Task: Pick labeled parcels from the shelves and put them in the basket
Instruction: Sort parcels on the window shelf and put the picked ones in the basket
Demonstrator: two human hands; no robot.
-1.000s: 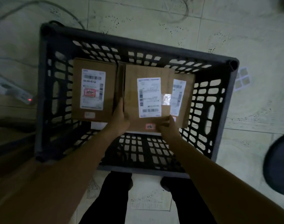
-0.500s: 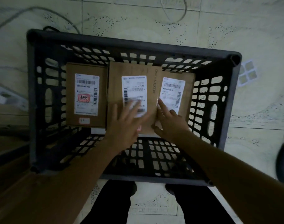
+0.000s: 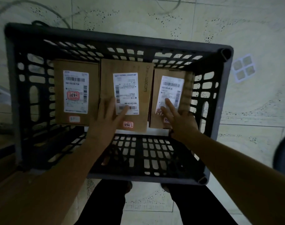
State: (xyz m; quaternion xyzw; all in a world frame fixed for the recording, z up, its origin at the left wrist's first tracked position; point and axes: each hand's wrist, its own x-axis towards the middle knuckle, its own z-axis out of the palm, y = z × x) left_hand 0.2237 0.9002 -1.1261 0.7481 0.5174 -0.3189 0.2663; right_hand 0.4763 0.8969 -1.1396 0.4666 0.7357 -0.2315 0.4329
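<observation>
A dark slatted plastic basket [image 3: 226, 88] stands on the tiled floor below me. Three brown cardboard parcels with white shipping labels lie flat side by side in its far half: the left parcel [image 3: 76, 91], the middle parcel [image 3: 127, 88] and the right parcel [image 3: 167, 95]. My left hand [image 3: 106, 120] lies with straight spread fingers on the near end of the middle parcel. My right hand [image 3: 177, 119] has its fingers spread over the near end of the right parcel, fingertips on its label.
Cables [image 3: 41, 12] trail over the floor tiles behind the basket. A brown surface [image 3: 2, 143] lies at the left edge and a dark round object [image 3: 284, 153] at the right edge. My legs [image 3: 151, 207] stand just before the basket's near wall.
The middle parcel, held up at its near corners a second ago, now lies flat between the other two. Both hands have let go and spread flat; the right hand shifted onto the right parcel.
</observation>
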